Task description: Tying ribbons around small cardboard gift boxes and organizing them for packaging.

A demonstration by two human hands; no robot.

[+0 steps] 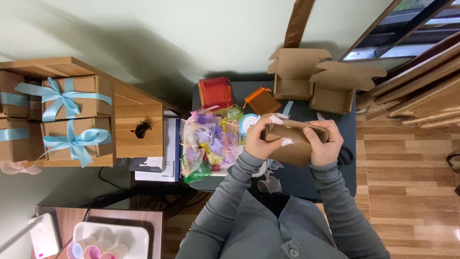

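Observation:
Both my hands hold a small brown cardboard box above a dark table. My left hand grips its left end, fingers curled over the top edge. My right hand clasps its right end. A pile of sheer pouches in several colours lies just left of my left hand. A roll of light blue ribbon sits beside it, partly hidden by my left hand.
Two open brown boxes stand at the table's far edge, beside red and orange pouches. Boxes tied with blue ribbon fill a wooden shelf at left. A white tray of cups sits at lower left.

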